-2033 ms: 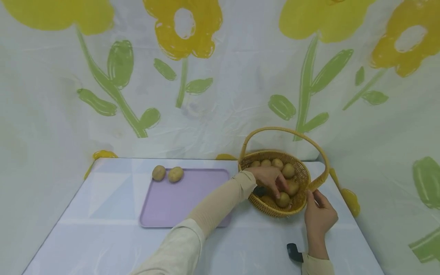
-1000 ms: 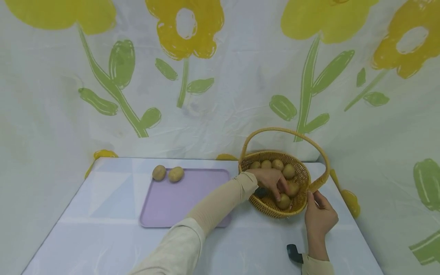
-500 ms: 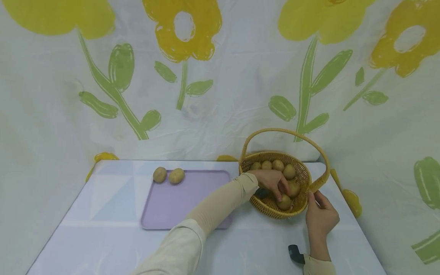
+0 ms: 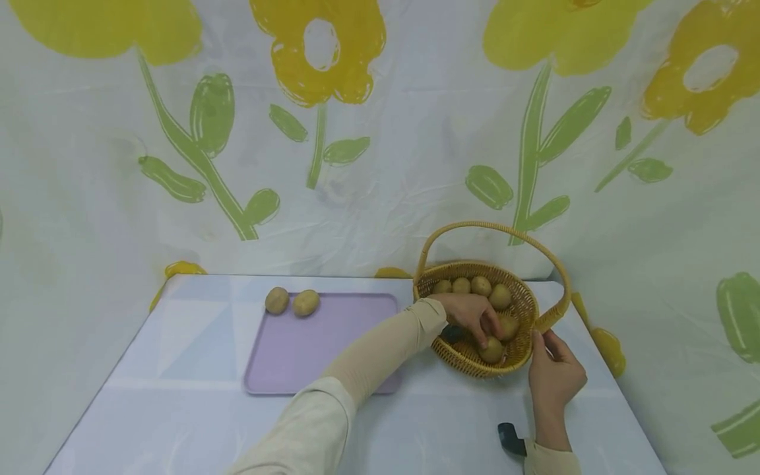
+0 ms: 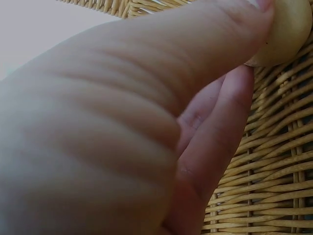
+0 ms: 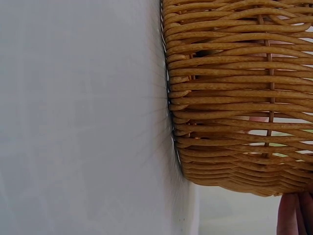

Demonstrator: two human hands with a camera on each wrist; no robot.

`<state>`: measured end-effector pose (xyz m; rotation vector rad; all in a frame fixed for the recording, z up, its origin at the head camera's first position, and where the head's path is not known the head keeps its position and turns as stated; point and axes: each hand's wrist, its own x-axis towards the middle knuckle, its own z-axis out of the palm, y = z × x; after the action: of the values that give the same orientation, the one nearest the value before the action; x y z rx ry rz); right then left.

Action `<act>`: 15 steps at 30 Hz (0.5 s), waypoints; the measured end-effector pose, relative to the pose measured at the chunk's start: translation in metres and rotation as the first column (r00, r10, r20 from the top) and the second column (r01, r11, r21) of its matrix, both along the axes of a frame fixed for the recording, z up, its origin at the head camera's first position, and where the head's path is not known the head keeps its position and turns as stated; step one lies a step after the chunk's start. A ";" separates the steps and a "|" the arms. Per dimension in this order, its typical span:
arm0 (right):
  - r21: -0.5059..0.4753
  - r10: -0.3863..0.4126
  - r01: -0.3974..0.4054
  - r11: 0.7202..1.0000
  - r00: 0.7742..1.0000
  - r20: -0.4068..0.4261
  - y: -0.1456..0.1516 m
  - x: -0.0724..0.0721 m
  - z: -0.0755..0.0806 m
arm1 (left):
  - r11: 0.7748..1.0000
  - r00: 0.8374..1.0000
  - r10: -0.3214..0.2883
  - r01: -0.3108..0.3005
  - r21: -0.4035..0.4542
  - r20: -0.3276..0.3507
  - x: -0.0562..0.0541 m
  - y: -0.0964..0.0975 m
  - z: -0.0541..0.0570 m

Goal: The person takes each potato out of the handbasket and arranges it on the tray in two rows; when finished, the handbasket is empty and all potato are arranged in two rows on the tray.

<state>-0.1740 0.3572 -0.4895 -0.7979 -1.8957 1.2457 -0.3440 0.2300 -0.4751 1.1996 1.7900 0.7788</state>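
A wicker basket (image 4: 525,300) with a tall arched handle stands at the back right, several potatoes inside. My left hand (image 4: 469,311) reaches down into it. Its thumb and fingers pinch a potato (image 4: 491,351) near the basket's front side; the left wrist view shows this potato (image 5: 288,34) against the woven wall. Another potato (image 4: 508,326) lies just behind those fingers. My right hand (image 4: 553,373) grips the basket's right rim at the foot of the handle. In the right wrist view only some fingertips (image 6: 288,215) show at the rim.
A flat lilac tray (image 4: 291,353) lies left of the basket, partly under my left forearm. Two potatoes, one round (image 4: 277,301) and one oval (image 4: 306,303), sit at its far left corner. A flower-printed curtain (image 4: 404,165) hangs behind the pale table (image 4: 178,422).
Hardly anything moves. My left hand stays in the basket, its thumb on the front potato, which shifts very slightly. The right hand keeps its hold on the rim.
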 end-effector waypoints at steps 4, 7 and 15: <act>-0.023 0.003 -0.003 1.000 1.000 -0.005 -0.001 0.001 0.001 | 1.000 0.999 -0.009 0.008 -0.013 -0.033 0.001 -0.002 0.002; -0.033 0.010 -0.010 0.999 1.000 -0.023 0.000 0.000 0.001 | 1.000 0.999 -0.005 0.005 -0.013 -0.050 0.001 -0.003 0.003; -0.007 0.009 -0.009 1.000 0.999 -0.036 0.000 -0.001 0.001 | 1.000 0.996 -0.007 0.007 -0.009 -0.086 0.003 -0.004 0.007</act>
<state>-0.1746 0.3572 -0.4889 -0.7667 -1.8693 1.2653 -0.3409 0.2260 -0.4679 1.2497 1.8559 0.7244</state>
